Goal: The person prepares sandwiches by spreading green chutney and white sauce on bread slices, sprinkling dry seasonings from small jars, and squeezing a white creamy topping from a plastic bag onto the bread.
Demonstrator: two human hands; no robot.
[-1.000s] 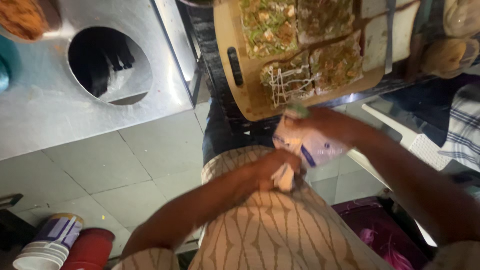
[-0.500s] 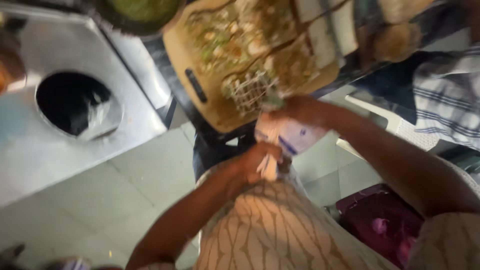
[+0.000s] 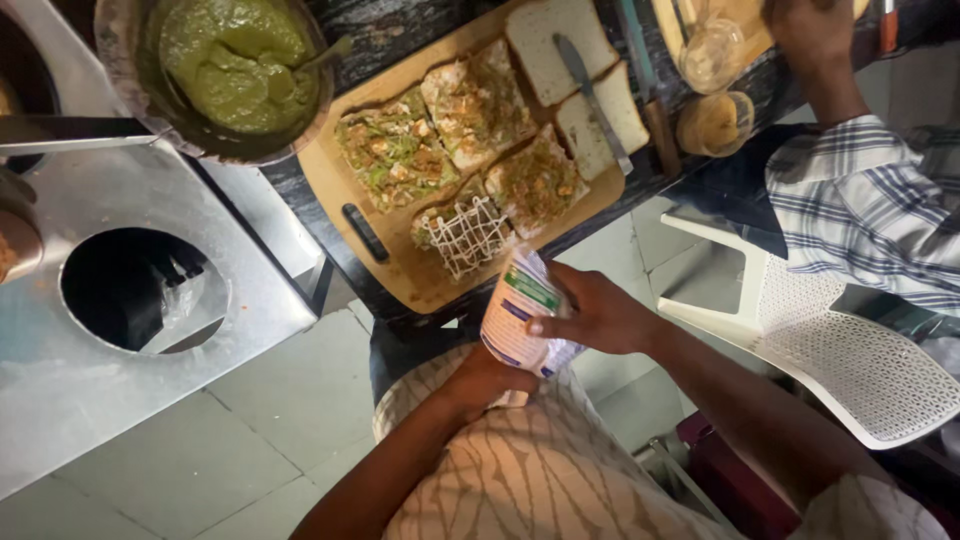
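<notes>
Pouch (image 3: 522, 318) of white sauce sits gripped in both hands just below the near edge of the board (image 3: 400, 275), its upper end aimed at the sandwich (image 3: 462, 235) already laced with a white lattice. The right hand (image 3: 598, 315) wraps the pouch from the side, fingers closed around its upper half; the left hand (image 3: 482, 378) clamps the bottom end from beneath, against the person's patterned shirt. Neither hand is free.

To pipe well from here, a steady squeeze from the lower hand seems best, with the upper hand only steering, so the line stays thin and even. The tip should probably travel close over the bread without dragging through the filling.

Three more topped slices (image 3: 470, 105) lie further up the board without any lattice, and two plain slices (image 3: 560, 40) with a knife (image 3: 592, 95) across them sit at the far end. A bowl (image 3: 135, 100) of green chutney stands to the left on the dark table (image 3: 400, 25). Another person's hand (image 3: 810, 30) and checked sleeve (image 3: 860, 200) work at the right, near two small glass cups (image 3: 712, 125).
</notes>
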